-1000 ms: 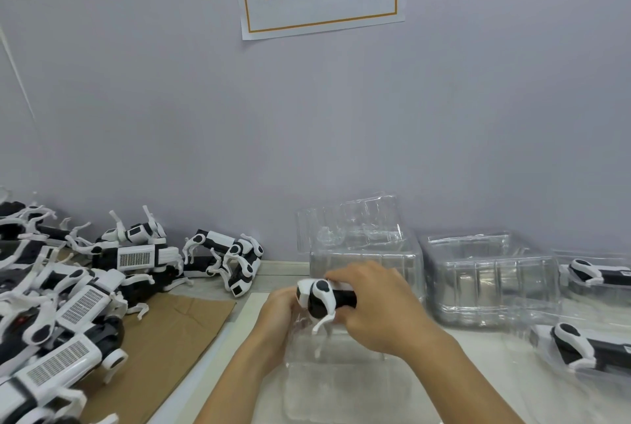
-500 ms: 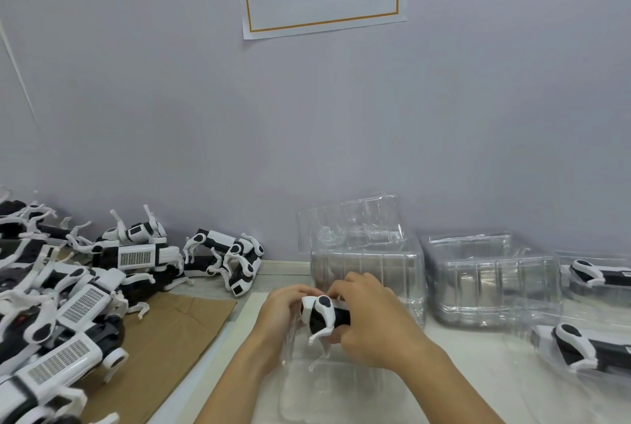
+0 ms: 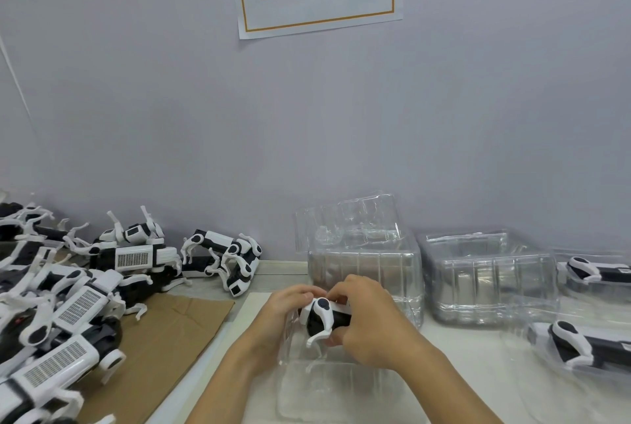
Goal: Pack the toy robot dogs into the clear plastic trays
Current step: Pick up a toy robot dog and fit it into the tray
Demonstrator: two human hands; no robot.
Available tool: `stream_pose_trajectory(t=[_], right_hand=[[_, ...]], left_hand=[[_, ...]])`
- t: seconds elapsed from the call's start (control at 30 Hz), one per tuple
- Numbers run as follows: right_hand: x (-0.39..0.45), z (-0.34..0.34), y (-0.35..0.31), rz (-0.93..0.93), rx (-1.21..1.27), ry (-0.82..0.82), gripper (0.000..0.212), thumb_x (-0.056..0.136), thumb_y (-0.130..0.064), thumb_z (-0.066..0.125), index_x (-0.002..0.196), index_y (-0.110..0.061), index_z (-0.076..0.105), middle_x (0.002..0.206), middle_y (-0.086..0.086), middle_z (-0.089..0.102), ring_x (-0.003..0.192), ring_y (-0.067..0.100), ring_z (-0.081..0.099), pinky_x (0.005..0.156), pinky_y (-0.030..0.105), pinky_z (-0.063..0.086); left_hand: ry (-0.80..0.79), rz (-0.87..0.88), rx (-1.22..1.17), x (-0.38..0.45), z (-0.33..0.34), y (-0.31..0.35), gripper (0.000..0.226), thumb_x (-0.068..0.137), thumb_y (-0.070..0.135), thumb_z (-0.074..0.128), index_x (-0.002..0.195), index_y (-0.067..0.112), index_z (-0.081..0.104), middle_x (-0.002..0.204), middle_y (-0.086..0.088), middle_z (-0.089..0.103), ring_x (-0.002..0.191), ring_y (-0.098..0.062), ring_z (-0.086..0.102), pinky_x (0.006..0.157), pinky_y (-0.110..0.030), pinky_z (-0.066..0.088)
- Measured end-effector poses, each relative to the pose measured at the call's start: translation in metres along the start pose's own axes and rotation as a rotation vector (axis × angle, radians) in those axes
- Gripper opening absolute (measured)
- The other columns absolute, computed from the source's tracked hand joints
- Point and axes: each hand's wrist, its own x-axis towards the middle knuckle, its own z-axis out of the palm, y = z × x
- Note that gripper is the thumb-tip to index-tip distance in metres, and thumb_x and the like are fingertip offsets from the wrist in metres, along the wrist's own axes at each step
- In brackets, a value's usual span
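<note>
A black and white toy robot dog (image 3: 321, 316) is held between both hands just above a clear plastic tray (image 3: 327, 386) at the near centre of the table. My right hand (image 3: 372, 324) grips the dog's body from the right, fingers curled over its top. My left hand (image 3: 281, 312) holds the dog's head end from the left. The rear of the dog is hidden behind my right hand. A white leg hangs down into the tray.
Several loose robot dogs (image 3: 78, 294) are piled at the left on brown cardboard (image 3: 177, 338). Two stacks of clear trays (image 3: 362, 270) (image 3: 485, 277) stand against the grey wall. Packed dogs in trays (image 3: 580, 345) lie at the right edge.
Both hands have lowered the dog toward the tray and drawn slightly nearer. The left hand's fingers have come up over the dog's head.
</note>
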Motion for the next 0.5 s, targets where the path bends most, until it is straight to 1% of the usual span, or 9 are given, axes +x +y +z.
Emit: stream_pose_trajectory(t=[0.07, 0.17, 0.3, 0.5], right_hand=[[-0.0008, 0.0008, -0.0009, -0.018, -0.017, 0.011, 0.037, 0.076, -0.035, 0.081, 0.109, -0.028, 0.066, 0.097, -0.015, 0.047, 0.100, 0.012, 0.048, 0.093, 0.030, 0.040], [-0.0016, 0.0008, -0.0013, -0.018, -0.019, 0.013, 0.033, 0.078, -0.033, 0.079, 0.108, -0.026, 0.067, 0.098, -0.013, 0.048, 0.099, 0.013, 0.048, 0.091, 0.030, 0.042], [-0.0020, -0.0002, -0.0017, -0.013, -0.005, 0.008, 0.031, 0.078, -0.030, 0.079, 0.107, -0.026, 0.067, 0.099, -0.013, 0.048, 0.100, 0.014, 0.049, 0.093, 0.031, 0.042], [-0.0021, 0.0007, -0.0005, -0.001, 0.005, 0.001, 0.033, 0.076, -0.031, 0.082, 0.106, -0.028, 0.068, 0.095, -0.017, 0.046, 0.096, 0.011, 0.047, 0.093, 0.030, 0.041]], left_hand=[[0.011, -0.002, -0.002, 0.0007, 0.0000, 0.0001, 0.032, 0.074, 0.021, 0.061, 0.097, 0.004, 0.075, 0.099, -0.025, 0.070, 0.090, -0.035, 0.065, 0.084, -0.046, 0.050], [0.029, 0.003, 0.004, 0.0010, 0.0002, -0.0001, 0.031, 0.073, 0.019, 0.062, 0.097, 0.004, 0.076, 0.100, -0.024, 0.071, 0.091, -0.035, 0.067, 0.087, -0.047, 0.051], [0.045, 0.000, 0.012, 0.0011, 0.0003, -0.0010, 0.032, 0.073, 0.020, 0.063, 0.098, 0.004, 0.075, 0.101, -0.025, 0.071, 0.093, -0.036, 0.066, 0.089, -0.050, 0.049], [0.045, -0.025, 0.034, 0.0013, -0.0010, -0.0007, 0.033, 0.072, 0.021, 0.064, 0.101, 0.009, 0.076, 0.108, -0.026, 0.070, 0.097, -0.037, 0.064, 0.096, -0.053, 0.047]])
